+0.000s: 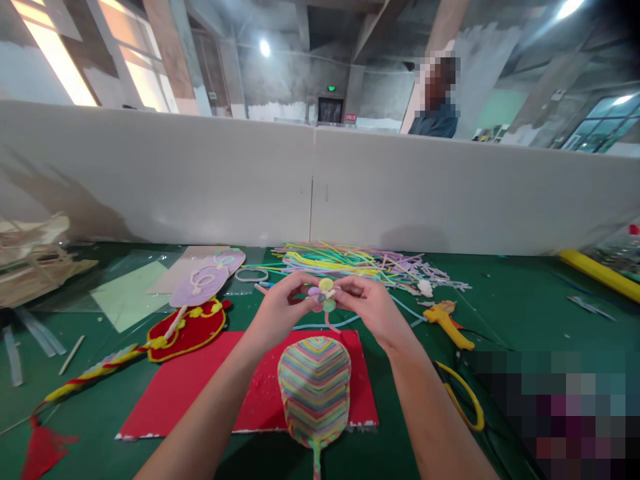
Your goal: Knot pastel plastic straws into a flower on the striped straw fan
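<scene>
Between my two hands, above the table, is a small flower (327,285) of round coiled petals in yellow, purple, pink and green, with a pink stem hanging below. My left hand (287,303) pinches its left side between thumb and fingers. From the other side, the closed fingertips of my right hand (369,305) grip the flower too, by a pale bit at its edge. Nearer to me, a hand fan (315,387) covered in striped pastel chenille stems lies partly over a red board (165,400).
Loose chenille stems (345,263) are heaped behind my hands. On the right lie a yellow glue gun (447,323) and yellow-handled scissors (473,400). A red fan (195,330) and a lavender fan (193,283) lie left. A white partition (200,180) stands behind; a person (435,123) is beyond it.
</scene>
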Demonstrator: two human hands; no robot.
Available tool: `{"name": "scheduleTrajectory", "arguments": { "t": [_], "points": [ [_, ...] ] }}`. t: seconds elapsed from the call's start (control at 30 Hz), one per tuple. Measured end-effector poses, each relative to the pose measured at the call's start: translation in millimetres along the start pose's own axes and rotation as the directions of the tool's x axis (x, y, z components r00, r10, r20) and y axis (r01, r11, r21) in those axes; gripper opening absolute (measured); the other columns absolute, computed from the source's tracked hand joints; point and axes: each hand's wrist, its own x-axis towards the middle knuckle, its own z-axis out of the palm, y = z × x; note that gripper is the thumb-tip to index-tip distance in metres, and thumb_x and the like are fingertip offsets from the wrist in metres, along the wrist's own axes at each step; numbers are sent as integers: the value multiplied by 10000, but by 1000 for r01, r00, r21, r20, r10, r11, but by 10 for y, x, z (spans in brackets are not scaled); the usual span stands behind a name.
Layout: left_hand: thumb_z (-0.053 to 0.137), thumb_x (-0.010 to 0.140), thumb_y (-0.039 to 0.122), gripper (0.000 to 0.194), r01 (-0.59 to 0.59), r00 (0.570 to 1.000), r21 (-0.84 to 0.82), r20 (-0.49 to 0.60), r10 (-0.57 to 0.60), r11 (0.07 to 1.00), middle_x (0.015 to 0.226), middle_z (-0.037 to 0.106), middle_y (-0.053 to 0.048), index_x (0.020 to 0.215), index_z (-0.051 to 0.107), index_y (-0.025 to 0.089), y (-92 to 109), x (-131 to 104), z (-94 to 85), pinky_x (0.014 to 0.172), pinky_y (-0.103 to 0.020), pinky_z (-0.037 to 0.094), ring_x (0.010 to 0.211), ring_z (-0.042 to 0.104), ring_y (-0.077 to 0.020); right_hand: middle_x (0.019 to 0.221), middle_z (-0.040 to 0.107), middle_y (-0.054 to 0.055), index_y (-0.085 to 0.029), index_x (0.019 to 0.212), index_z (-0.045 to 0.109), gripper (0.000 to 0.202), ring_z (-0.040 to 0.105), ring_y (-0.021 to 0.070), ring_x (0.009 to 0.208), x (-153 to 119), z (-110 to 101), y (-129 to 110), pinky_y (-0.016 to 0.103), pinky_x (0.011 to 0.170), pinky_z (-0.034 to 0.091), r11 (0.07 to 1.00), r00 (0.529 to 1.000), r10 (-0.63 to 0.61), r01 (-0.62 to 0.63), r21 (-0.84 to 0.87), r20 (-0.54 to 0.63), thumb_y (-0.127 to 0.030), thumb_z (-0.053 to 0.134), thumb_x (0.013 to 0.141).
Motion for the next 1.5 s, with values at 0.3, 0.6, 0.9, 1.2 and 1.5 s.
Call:
{"name": "scheduleTrajectory", "arguments": {
  "t": [0.3,0.6,0.9,1.2,1.5],
  "points": [
    [607,742,185,117,-85,992,103,-83,93,991,842,571,-23,857,594,181,57,-23,33,621,-215,506,750,561,-123,841,702,41,-187,839,667,250,654,185,810,-38,-60,-61,352,773,528,998,998,-43,45,-45,56,-337,720,645],
    [615,728,191,95,-130,978,240,-131,165,962,806,597,-19,820,598,176,96,-54,79,616,-205,501,711,569,-116,731,695,12,-182,739,669,201,653,166,720,-35,7,-50,325,718,545,999,999,-35,35,-23,0,-351,720,642],
    [604,734,211,89,-121,971,236,-172,164,964,771,577,-20,805,573,168,49,-54,95,623,-220,509,683,564,-116,762,695,26,-182,778,678,206,650,171,726,-42,36,-48,332,719,543,997,999,-50,51,-50,15,-362,689,677],
    [603,750,252,116,-98,960,178,-241,140,979,781,588,-20,830,588,169,43,-67,124,641,-225,526,688,572,-114,798,698,34,-187,822,670,213,665,186,784,-65,83,-71,353,786,547,997,998,-65,65,-31,8,-374,636,729],
    [656,698,332,221,28,965,-74,-258,-46,997,715,571,2,820,594,159,46,-50,135,548,-224,540,610,575,-112,698,660,9,-216,858,619,145,657,168,682,-115,126,-77,316,684,556,964,980,-197,189,-189,-23,-336,575,789]
  ]
}}
